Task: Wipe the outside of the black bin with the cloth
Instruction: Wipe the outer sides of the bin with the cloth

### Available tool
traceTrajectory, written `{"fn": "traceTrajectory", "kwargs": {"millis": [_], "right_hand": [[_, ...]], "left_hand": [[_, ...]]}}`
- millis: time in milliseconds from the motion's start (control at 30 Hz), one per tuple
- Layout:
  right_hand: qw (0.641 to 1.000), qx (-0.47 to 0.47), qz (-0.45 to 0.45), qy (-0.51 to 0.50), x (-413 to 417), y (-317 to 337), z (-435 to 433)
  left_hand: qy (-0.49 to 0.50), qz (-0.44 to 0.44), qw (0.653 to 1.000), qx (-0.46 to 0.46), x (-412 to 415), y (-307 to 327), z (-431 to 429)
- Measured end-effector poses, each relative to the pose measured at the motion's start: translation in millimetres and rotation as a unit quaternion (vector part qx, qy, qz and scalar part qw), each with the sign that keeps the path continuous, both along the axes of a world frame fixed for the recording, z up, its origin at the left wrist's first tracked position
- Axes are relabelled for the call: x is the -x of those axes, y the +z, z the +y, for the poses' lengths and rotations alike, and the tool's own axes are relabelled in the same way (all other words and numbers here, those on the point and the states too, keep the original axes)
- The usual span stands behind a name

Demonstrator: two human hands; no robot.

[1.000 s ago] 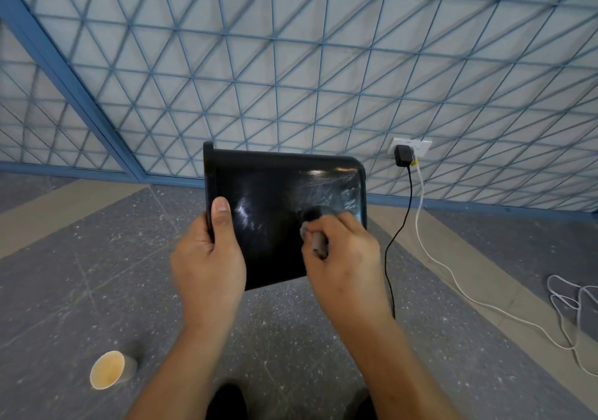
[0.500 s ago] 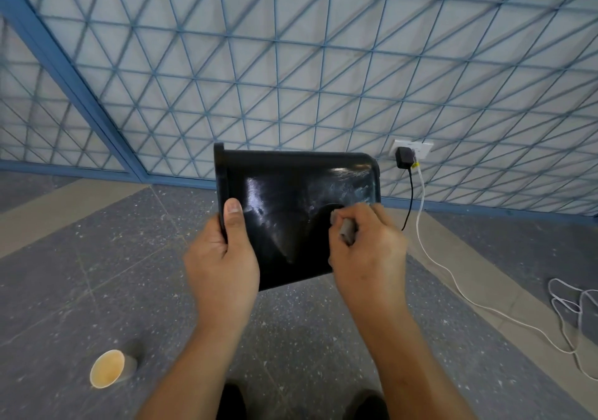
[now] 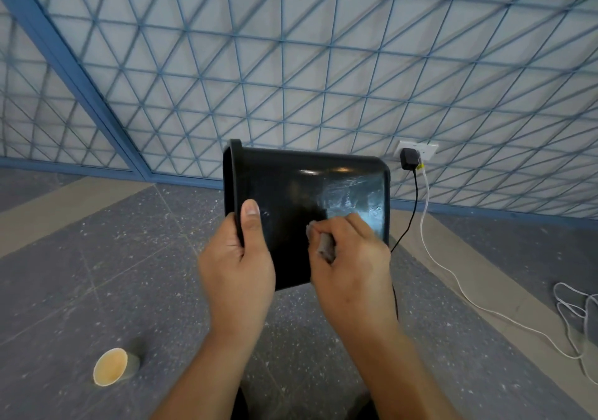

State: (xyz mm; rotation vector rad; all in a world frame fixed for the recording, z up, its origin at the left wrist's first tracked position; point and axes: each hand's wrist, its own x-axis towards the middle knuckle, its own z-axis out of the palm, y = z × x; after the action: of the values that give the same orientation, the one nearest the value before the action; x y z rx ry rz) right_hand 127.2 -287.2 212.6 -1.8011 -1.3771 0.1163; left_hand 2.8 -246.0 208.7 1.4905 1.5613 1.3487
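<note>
**Black bin held on its side, grey cloth pressed to its wall**

The glossy black plastic bin [image 3: 291, 199] is held in the air in front of the person, above the speckled grey floor [image 3: 97, 258]. It is turned on its side, with the rim to the left and the base to the right. The left hand [image 3: 236, 267] grips the rim: its thumb [image 3: 252, 222] lies flat on the outer wall, and the other fingers are hidden behind the rim. The right hand [image 3: 352, 267] is curled round a small bunched grey cloth [image 3: 325, 246] and presses it against the outer wall, low and towards the base. Pale, smeary streaks [image 3: 356, 196] show on the wall just above that hand, while the part nearer the rim looks dark and even.

On the floor to the lower left lies a tan paper cup [image 3: 111, 368], tipped on its side and well apart from the bin. Behind stands a pale wall crossed by a blue lattice [image 3: 291, 63]. A white wall socket [image 3: 417, 149] sits just right of the bin's base, with a black plug [image 3: 408, 159] in it. A black cable [image 3: 411, 212] and a white cable [image 3: 453, 277] run down from there across the floor.
</note>
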Motion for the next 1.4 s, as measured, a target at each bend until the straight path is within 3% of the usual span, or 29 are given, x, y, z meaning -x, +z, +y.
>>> {"fn": "traceTrajectory", "kwargs": {"millis": [167, 367, 533, 733, 867, 967, 1133, 1333, 1400], "right_hand": [[0.997, 0.005, 0.042, -0.062, -14.8, -0.5, 8.1], [1.000, 0.002, 0.002, 0.015, 4.7, -4.2, 0.2], [0.998, 0.003, 0.023, -0.056, -12.4, 0.9, 7.3], [0.999, 0.006, 0.008, 0.032, 20.3, -2.4, 3.0], [1.000, -0.006, 0.016, -0.023, -3.5, -2.8, 3.1], [0.998, -0.018, 0.015, -0.059, -6.4, 0.5, 7.2], [1.000, 0.002, -0.005, 0.002, 18.5, 3.2, 3.3], [0.996, -0.015, 0.018, -0.082, -12.8, 5.9, 12.0], [0.998, -0.039, -0.004, -0.057, -0.7, 8.1, 13.5]], "left_hand": [[-0.001, -0.008, 1.000, 0.008, 3.2, 1.7, 2.0], [-0.002, 0.010, 1.000, 0.017, 7.2, -1.6, 2.7], [-0.023, -0.002, 0.999, 0.025, 8.3, 2.5, 5.7], [0.001, 0.011, 1.000, 0.025, 16.7, -1.8, 8.5], [0.000, -0.028, 0.998, 0.056, 25.8, -2.5, 15.0], [-0.024, -0.004, 0.999, 0.034, 15.3, 1.0, 7.6], [-0.020, 0.011, 1.000, 0.019, 10.4, -2.3, 5.1], [-0.023, 0.022, 0.999, 0.015, 12.3, -0.4, 9.2], [-0.019, 0.020, 0.999, 0.023, 9.9, -1.4, 7.7]]}}
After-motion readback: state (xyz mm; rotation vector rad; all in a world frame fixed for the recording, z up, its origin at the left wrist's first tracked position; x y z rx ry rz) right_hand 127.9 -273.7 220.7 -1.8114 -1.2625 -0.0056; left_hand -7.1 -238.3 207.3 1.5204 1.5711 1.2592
